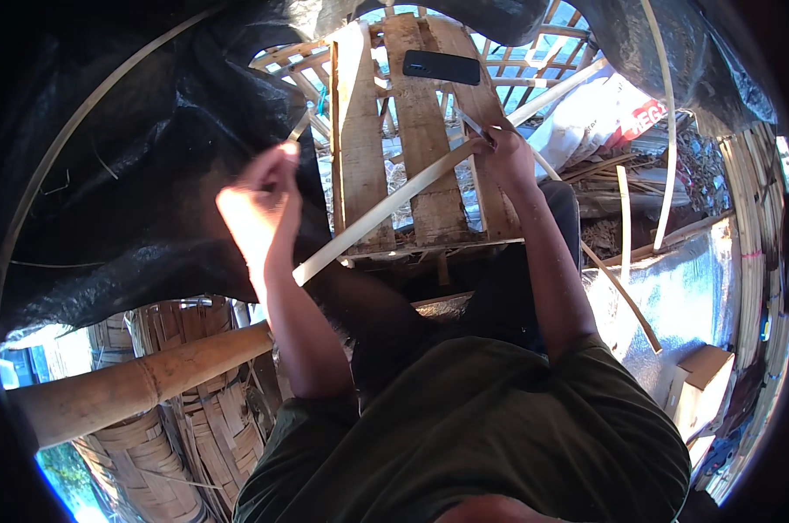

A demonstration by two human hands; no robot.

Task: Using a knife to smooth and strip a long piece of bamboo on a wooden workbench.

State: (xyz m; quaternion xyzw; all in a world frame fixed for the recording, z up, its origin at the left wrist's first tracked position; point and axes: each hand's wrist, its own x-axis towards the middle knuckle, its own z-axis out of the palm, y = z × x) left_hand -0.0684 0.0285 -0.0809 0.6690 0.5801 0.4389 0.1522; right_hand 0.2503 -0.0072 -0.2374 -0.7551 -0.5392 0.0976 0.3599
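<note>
A long pale bamboo strip (386,207) runs slantwise in front of me, from beside my left forearm up to my right hand. My right hand (505,159) is closed at the strip's upper part, round a knife whose narrow metal blade (471,123) points up and to the left; its handle is hidden in the fingers. My left hand (268,196) is raised off the strip at the left, slightly blurred, with its fingertips pinched on a thin bamboo sliver (302,125). Beneath the strip stands a wooden slat bench (421,166), and a black phone (442,67) lies on its far end.
Black plastic sheeting (150,174) hangs at the left. A thick bamboo pole (142,383) crosses the lower left, near woven bamboo (150,444). To the right are a white sack (586,118), loose strips (624,218) and a cardboard box (701,383).
</note>
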